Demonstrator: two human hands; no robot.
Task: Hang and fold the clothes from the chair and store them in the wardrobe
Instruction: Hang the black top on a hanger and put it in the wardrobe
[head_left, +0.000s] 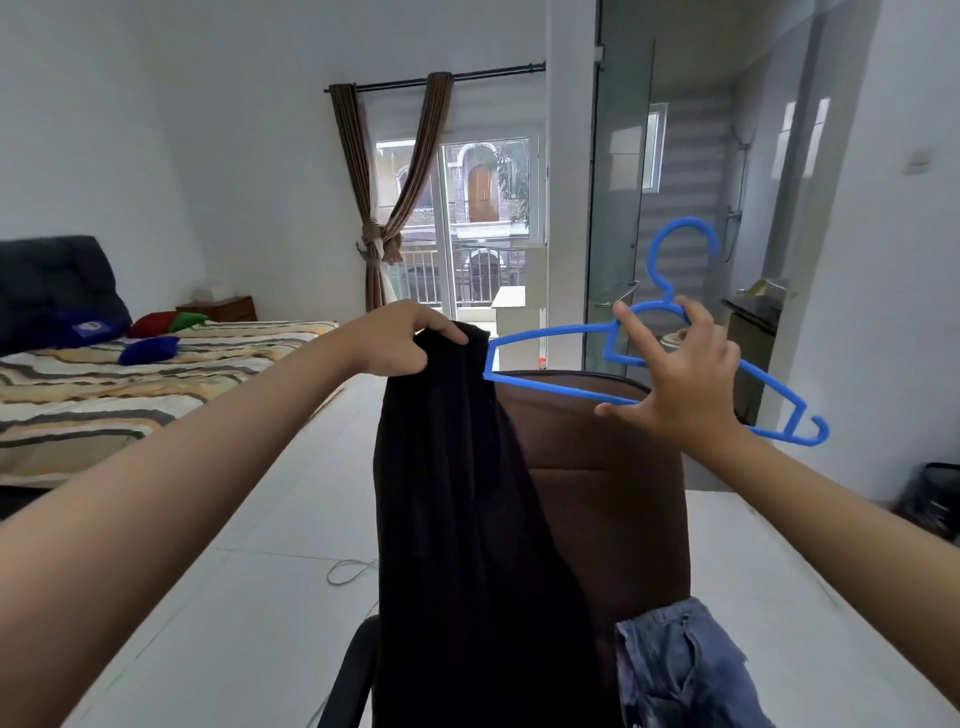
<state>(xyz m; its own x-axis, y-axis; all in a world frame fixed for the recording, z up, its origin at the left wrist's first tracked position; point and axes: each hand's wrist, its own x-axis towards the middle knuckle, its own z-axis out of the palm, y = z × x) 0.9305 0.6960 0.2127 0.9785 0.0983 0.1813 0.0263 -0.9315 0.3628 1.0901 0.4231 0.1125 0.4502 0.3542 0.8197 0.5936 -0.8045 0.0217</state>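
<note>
Jeans lie bunched on the chair seat at the bottom edge, beside a black garment draped down the chair's back. Left hand pinches the garment's top edge, fingers curled round the cloth. Right hand holds a blue hanger just above the chair back, fingers spread, one hooked through its frame. Behind on the left stands a bed

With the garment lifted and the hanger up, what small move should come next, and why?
Probably slide the near tip of the blue hanger into the top of the black garment. The left hand pinches that top edge up, and the right hand holds the hanger with its tip beside it.
</note>
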